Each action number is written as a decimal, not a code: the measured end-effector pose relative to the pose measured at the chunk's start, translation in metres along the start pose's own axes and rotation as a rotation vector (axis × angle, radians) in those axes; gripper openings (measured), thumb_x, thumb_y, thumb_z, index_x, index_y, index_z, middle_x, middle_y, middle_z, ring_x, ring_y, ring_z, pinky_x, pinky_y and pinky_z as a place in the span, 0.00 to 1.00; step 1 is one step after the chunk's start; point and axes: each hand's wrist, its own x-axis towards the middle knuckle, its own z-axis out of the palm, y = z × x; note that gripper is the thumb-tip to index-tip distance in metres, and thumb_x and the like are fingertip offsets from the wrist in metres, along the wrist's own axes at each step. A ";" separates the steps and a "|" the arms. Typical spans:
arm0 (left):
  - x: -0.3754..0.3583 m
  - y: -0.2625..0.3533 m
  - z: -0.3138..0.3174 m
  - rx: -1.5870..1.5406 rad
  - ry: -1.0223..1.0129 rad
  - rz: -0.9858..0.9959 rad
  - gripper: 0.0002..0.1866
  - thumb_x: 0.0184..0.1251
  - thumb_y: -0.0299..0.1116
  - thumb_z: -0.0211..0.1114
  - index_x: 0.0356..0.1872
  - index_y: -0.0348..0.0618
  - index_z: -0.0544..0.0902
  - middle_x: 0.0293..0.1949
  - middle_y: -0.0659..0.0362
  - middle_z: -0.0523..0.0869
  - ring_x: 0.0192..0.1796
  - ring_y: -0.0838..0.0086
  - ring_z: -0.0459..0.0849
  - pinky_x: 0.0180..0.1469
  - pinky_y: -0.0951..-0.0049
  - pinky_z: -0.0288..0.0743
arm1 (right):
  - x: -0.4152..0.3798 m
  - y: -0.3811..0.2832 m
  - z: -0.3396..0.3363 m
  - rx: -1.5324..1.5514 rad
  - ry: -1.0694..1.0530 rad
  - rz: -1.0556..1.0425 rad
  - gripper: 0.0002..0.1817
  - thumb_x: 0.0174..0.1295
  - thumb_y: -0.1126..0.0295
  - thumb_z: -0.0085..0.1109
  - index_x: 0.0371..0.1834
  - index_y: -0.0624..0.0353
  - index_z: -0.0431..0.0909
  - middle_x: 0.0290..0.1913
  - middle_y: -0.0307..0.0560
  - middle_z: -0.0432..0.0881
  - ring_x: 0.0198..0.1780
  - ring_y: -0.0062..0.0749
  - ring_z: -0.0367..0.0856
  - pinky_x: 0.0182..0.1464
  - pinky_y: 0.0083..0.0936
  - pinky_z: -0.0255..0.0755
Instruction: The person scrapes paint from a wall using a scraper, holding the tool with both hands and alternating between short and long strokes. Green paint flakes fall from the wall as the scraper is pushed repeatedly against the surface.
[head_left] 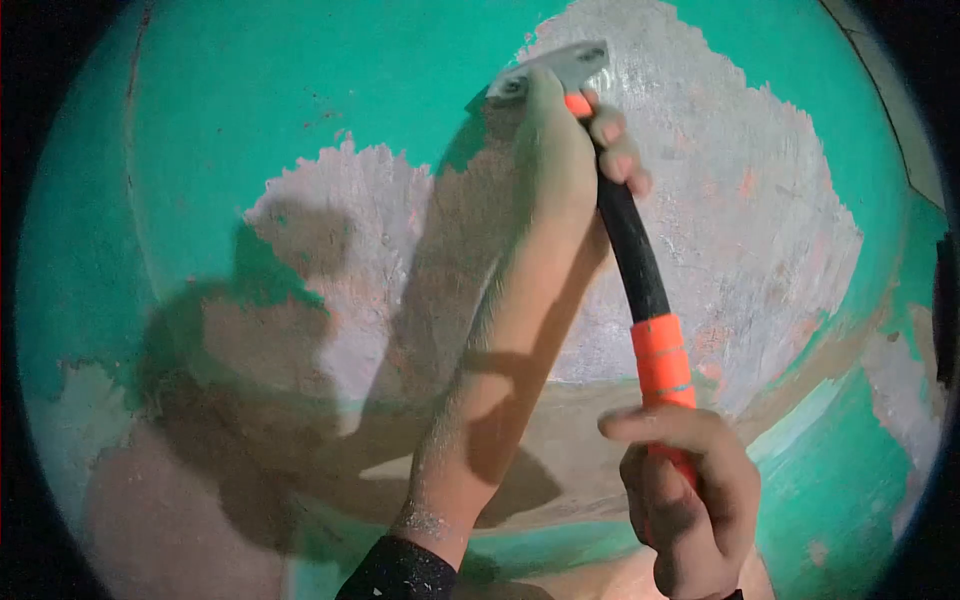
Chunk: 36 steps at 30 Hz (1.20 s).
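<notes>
A long-handled scraper with a wide metal head (578,65), a black shaft (632,250) and an orange grip (662,360) slants up the wall. My left hand (575,140) is wrapped round the shaft just under the head, thumb lying toward the metal. Lower down, my right hand (695,490) closes round the orange grip, with its index finger reaching across the front. The scraper's head lies against or very near the wall, where green paint (400,70) meets a bare grey patch (730,200). Its blade edge is blurred.
Another bare patch (360,230) spreads at the left, partly under my shadow. A brownish ledge or band (420,450) crosses below the large patch. Green paint also borders the right side, and a dark object (945,310) stands at the far right edge.
</notes>
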 end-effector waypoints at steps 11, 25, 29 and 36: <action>-0.001 -0.002 0.004 0.045 0.041 -0.044 0.22 0.74 0.59 0.39 0.34 0.51 0.65 0.20 0.66 0.68 0.17 0.79 0.65 0.20 0.72 0.66 | -0.001 0.011 -0.004 -0.011 0.000 -0.091 0.23 0.72 0.55 0.45 0.53 0.66 0.75 0.20 0.28 0.62 0.20 0.12 0.58 0.21 0.15 0.50; 0.005 0.005 0.012 0.145 0.072 0.038 0.22 0.75 0.58 0.37 0.36 0.49 0.65 0.19 0.66 0.67 0.15 0.79 0.64 0.19 0.72 0.65 | -0.004 0.004 0.006 0.035 0.122 0.208 0.21 0.68 0.57 0.48 0.47 0.68 0.73 0.18 0.30 0.64 0.17 0.09 0.57 0.18 0.13 0.50; -0.010 0.000 0.005 0.205 0.116 -0.045 0.23 0.74 0.59 0.37 0.36 0.49 0.65 0.19 0.66 0.67 0.15 0.79 0.64 0.19 0.72 0.65 | -0.017 0.014 0.002 0.005 0.073 0.167 0.20 0.69 0.58 0.47 0.48 0.67 0.73 0.18 0.29 0.63 0.17 0.10 0.56 0.18 0.14 0.50; -0.007 0.001 0.013 0.191 0.106 -0.022 0.18 0.74 0.52 0.45 0.33 0.49 0.66 0.19 0.68 0.66 0.15 0.82 0.62 0.19 0.76 0.61 | -0.012 0.011 0.003 0.040 0.130 0.192 0.17 0.68 0.61 0.47 0.46 0.67 0.73 0.18 0.29 0.64 0.17 0.09 0.56 0.19 0.13 0.49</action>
